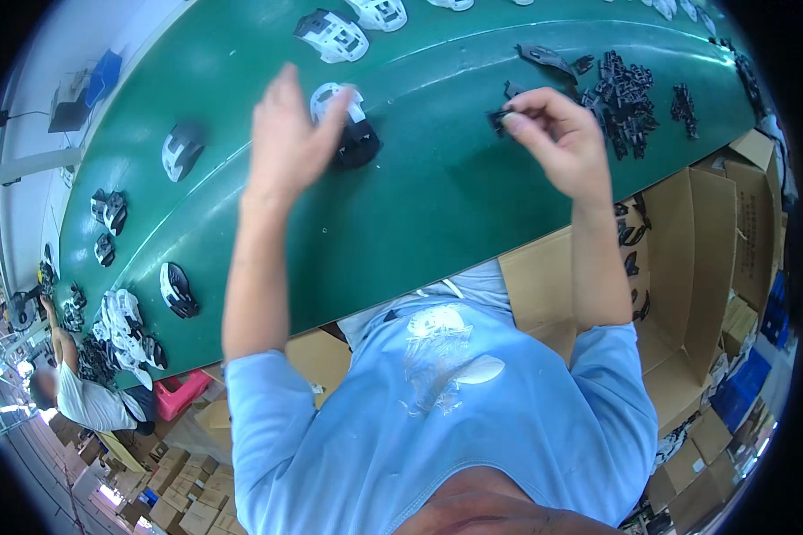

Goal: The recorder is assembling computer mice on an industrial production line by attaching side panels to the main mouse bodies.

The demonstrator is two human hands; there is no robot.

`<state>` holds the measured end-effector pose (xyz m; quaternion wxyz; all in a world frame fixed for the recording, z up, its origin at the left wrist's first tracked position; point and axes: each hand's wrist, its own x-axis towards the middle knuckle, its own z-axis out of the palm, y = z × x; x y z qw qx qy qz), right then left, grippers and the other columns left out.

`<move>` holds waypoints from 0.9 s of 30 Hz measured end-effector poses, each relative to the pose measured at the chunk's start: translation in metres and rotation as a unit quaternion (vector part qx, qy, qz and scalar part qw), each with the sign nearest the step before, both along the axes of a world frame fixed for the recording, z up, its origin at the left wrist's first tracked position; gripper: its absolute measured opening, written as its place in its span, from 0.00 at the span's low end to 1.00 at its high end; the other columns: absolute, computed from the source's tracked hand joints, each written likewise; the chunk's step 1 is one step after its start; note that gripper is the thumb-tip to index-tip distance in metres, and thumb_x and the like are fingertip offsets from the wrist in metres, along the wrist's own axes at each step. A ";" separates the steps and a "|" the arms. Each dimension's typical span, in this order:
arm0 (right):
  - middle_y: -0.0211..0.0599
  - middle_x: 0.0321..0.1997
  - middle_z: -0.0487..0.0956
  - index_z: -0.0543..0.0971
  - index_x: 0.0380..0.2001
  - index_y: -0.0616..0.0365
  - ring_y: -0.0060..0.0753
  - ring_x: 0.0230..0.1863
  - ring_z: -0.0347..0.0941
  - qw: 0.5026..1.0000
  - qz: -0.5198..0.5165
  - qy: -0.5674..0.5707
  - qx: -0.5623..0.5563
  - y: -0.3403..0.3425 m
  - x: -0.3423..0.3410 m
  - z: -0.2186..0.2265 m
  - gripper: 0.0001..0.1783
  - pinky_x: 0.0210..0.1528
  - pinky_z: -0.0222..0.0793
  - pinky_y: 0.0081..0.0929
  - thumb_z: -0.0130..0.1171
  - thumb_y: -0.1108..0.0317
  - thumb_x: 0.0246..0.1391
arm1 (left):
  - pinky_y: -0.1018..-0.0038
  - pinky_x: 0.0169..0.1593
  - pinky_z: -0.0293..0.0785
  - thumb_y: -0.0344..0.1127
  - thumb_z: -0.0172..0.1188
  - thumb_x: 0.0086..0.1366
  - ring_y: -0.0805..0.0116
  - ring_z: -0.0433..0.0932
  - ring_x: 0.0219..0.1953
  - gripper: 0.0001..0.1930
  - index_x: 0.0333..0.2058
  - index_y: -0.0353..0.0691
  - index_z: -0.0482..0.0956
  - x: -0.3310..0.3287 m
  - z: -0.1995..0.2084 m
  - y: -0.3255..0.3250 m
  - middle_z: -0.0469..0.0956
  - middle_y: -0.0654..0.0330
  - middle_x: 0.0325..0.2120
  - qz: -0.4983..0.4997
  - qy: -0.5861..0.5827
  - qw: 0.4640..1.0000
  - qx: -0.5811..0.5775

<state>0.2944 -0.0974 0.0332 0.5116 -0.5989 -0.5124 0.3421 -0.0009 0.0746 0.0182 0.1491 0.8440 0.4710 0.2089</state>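
Observation:
My right hand (562, 143) pinches a small black plastic part (500, 119) between thumb and fingertips, held over the green table (437, 214). My left hand (287, 138) is open, its fingers stretched out and slightly blurred, the thumb apart. Right beside that thumb lies a white and black moulded shell (359, 143), partly hidden by the hand; whether they touch I cannot tell. Just beyond my right hand is a heap of small black parts (623, 98), with a longer black piece (546, 59) at its far left.
More white and black shells (332, 36) line the far edge; others (182, 150) lie at the left, some piled (127, 330). An open cardboard box (678, 259) holding black parts stands at the table's near right edge. Another person (89, 397) is at the far left.

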 end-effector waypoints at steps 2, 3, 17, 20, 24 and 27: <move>0.19 0.29 0.80 0.85 0.40 0.61 0.07 0.26 0.65 0.999 0.000 0.029 0.021 0.005 -0.017 -0.015 0.08 0.29 0.60 0.11 0.70 0.71 0.59 | 0.51 0.69 0.65 0.60 0.65 0.65 0.33 0.70 0.63 0.45 0.62 0.21 0.68 0.032 0.000 -0.028 0.74 0.31 0.58 -0.003 0.117 0.993 -0.030; 0.20 0.29 0.80 0.85 0.40 0.62 0.07 0.27 0.65 0.999 0.011 0.021 0.040 0.006 -0.021 -0.018 0.07 0.30 0.60 0.11 0.69 0.72 0.59 | 0.51 0.70 0.64 0.59 0.67 0.63 0.33 0.69 0.65 0.45 0.62 0.21 0.68 0.032 -0.013 -0.033 0.72 0.31 0.59 -0.044 0.104 0.993 0.044; 0.25 0.38 0.80 0.81 0.41 0.62 0.12 0.38 0.73 0.943 0.065 0.326 -0.001 -0.003 -0.085 -0.028 0.08 0.40 0.70 0.13 0.68 0.74 0.61 | 0.63 0.57 0.75 0.33 0.70 0.63 0.55 0.78 0.52 0.32 0.62 0.28 0.68 0.012 -0.021 -0.063 0.77 0.44 0.52 -0.097 -0.216 0.965 -0.111; 0.24 0.37 0.80 0.81 0.41 0.62 0.12 0.38 0.72 0.929 0.040 0.368 0.012 0.007 -0.099 -0.029 0.07 0.40 0.70 0.13 0.68 0.74 0.61 | 0.67 0.53 0.78 0.33 0.62 0.68 0.61 0.81 0.47 0.29 0.64 0.29 0.65 0.028 -0.034 -0.064 0.79 0.49 0.51 -0.096 -0.350 0.920 -0.147; 0.25 0.37 0.82 0.81 0.40 0.62 0.10 0.35 0.71 0.929 0.036 0.368 0.019 0.013 -0.108 -0.028 0.07 0.38 0.69 0.12 0.68 0.74 0.61 | 0.70 0.50 0.78 0.43 0.54 0.71 0.66 0.80 0.46 0.29 0.65 0.30 0.66 0.040 -0.040 -0.069 0.79 0.49 0.51 -0.031 -0.502 0.778 -0.378; 0.26 0.36 0.83 0.82 0.41 0.63 0.08 0.32 0.71 0.939 0.006 0.343 0.008 0.016 -0.112 -0.029 0.07 0.36 0.69 0.10 0.68 0.74 0.61 | 0.72 0.51 0.76 0.46 0.54 0.73 0.67 0.79 0.46 0.30 0.64 0.30 0.66 0.048 -0.047 -0.075 0.79 0.52 0.51 -0.062 -0.535 0.779 -0.320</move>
